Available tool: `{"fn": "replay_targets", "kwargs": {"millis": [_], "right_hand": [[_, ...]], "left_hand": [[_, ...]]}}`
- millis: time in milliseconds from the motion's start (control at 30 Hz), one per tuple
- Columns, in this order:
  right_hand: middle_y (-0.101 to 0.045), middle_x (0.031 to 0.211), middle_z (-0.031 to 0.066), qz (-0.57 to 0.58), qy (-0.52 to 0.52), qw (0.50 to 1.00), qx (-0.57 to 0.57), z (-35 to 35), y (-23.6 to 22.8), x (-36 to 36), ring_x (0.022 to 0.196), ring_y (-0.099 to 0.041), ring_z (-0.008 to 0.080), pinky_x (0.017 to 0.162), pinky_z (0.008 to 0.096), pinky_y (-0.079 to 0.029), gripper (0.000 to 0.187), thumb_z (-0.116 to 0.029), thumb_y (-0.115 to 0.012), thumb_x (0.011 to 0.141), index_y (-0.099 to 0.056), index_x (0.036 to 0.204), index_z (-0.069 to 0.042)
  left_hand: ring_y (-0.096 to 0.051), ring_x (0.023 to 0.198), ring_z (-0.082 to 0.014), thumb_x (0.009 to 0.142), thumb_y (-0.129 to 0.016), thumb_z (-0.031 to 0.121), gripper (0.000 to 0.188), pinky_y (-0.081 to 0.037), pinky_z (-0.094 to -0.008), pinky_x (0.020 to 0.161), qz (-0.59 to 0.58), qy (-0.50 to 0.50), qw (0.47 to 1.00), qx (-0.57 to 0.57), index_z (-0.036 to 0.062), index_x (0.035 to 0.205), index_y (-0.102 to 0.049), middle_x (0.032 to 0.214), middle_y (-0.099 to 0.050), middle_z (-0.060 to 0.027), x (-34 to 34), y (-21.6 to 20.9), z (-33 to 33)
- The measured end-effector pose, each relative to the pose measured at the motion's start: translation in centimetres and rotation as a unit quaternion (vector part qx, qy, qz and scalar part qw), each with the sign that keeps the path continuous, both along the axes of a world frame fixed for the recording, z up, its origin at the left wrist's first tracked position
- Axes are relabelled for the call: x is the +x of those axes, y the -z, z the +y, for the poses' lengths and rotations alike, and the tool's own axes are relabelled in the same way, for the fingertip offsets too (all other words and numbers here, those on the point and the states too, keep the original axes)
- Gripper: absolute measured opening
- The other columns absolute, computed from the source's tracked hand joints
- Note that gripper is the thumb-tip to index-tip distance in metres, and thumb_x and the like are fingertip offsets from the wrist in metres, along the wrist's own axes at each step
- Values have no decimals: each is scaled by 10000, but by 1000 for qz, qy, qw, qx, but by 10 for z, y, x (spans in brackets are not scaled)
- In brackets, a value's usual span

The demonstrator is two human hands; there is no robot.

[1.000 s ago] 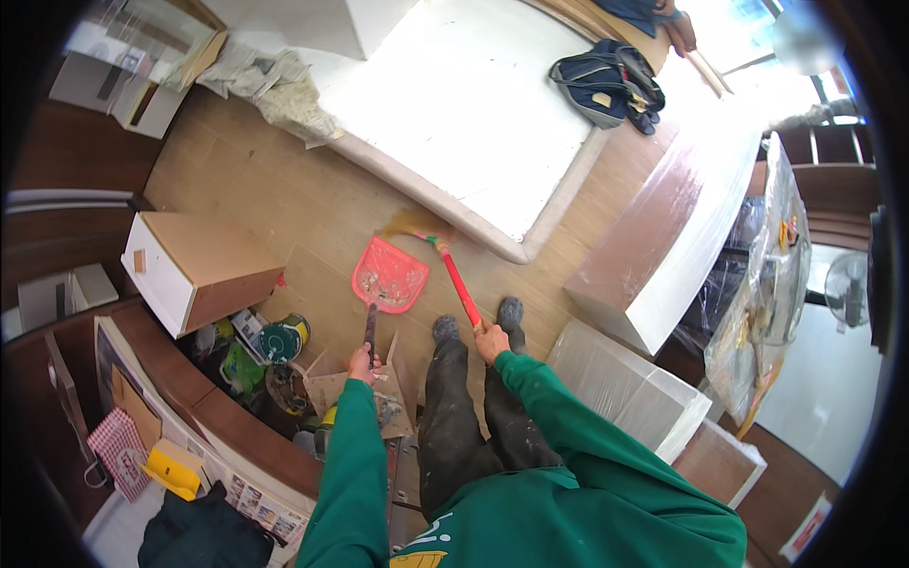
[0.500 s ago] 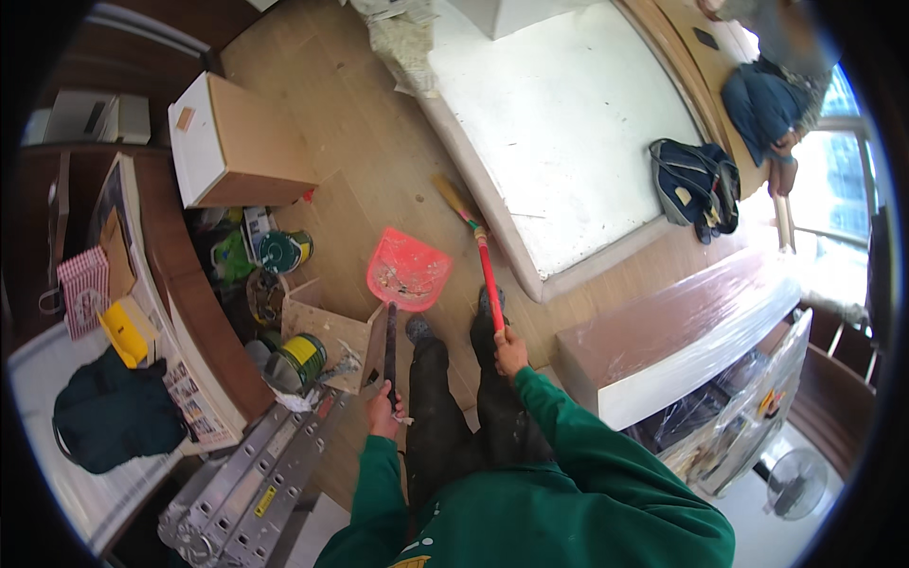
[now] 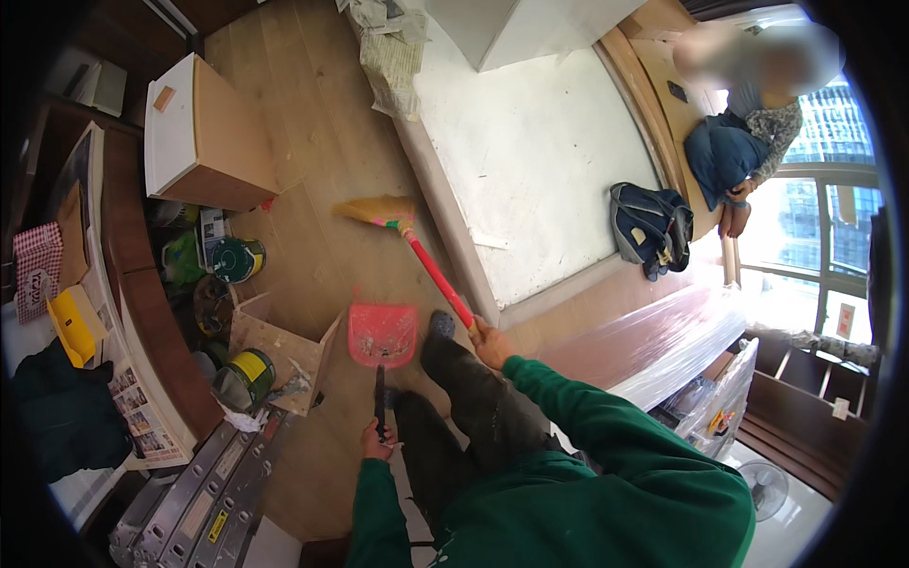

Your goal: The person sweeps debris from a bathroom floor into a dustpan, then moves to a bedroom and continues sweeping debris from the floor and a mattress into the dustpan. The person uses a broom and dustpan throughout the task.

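Observation:
My right hand (image 3: 490, 344) is closed round the red handle of a broom (image 3: 437, 275). Its straw bristles spread over the wooden floor beside the pale bed platform's edge, beyond the dustpan. In my left hand (image 3: 378, 441) is the black handle of a red dustpan (image 3: 383, 333), held in front of my feet. Bits of pale debris lie in the pan. The broom head and the pan are apart.
At left stand a cabinet box (image 3: 227, 142), paint cans (image 3: 243, 381) and an open wooden box (image 3: 284, 346); a folded metal ladder (image 3: 204, 497) lies nearer. A backpack (image 3: 651, 227) rests on the platform's far right, by a seated person (image 3: 727, 156). Plastic-wrapped furniture (image 3: 644, 341) stands at right.
The broom head has swung left and away from me, and its bristles now fan sideways. The dustpan has come slightly nearer to me. My view has shifted, and one foot has stepped.

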State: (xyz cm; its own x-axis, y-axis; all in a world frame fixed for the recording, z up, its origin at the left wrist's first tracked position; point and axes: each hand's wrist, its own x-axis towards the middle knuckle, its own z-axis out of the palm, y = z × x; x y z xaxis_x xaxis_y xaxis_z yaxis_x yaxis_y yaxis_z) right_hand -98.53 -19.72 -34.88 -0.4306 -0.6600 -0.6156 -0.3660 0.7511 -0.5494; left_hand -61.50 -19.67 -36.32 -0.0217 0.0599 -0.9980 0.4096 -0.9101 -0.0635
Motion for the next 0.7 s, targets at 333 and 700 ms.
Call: {"fn": "replay_targets", "kwargs": {"millis": [333, 700], "right_hand": [[-630, 837, 97, -239, 70, 954, 166, 70, -81, 60, 745, -613, 201, 664, 327, -486, 534, -359, -600, 869, -482, 1311, -82], [-578, 651, 66, -141, -27, 975, 170, 101, -287, -32, 532, -530, 142, 494, 296, -441, 246, -209, -603, 831, -630, 1004, -36]], "left_hand": [[-429, 502, -152, 916, -527, 220, 134, -316, -294, 408, -14, 23, 999, 41, 135, 951, -428, 702, -489, -48, -21, 32, -31], [-436, 488, -138, 895, -568, 201, 157, -313, -282, 403, -6, 116, 990, -83, 104, 848, -453, 648, -477, -28, 6, -124, -25]]}}
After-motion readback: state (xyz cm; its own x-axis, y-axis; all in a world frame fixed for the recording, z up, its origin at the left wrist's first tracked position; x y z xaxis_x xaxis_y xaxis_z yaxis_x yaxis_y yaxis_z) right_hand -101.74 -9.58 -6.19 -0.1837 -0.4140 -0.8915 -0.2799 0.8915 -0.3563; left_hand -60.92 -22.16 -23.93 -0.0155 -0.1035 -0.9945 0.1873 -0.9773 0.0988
